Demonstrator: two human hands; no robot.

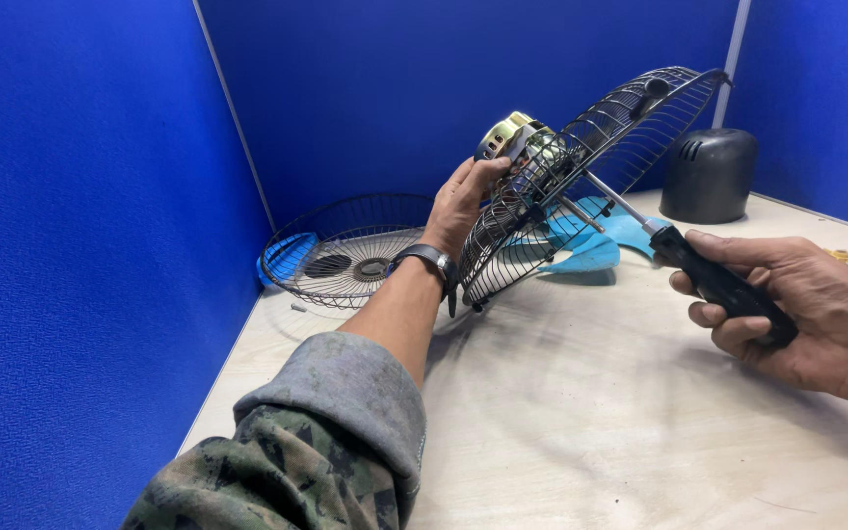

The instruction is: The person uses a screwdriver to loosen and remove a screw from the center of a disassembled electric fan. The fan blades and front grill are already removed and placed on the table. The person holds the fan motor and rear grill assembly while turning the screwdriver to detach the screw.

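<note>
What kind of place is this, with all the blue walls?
Probably a small repair workbench. Blue partition walls enclose a wooden table, where the left hand holds a fan guard with motor and the right hand a screwdriver.

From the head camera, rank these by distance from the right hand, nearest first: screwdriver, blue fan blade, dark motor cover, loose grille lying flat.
1. Screwdriver: gripped in the right hand.
2. Blue fan blade: on the table, up and left of that hand.
3. Dark motor cover: upright at the back by the partition.
4. Loose grille: flat at the far left.
</note>
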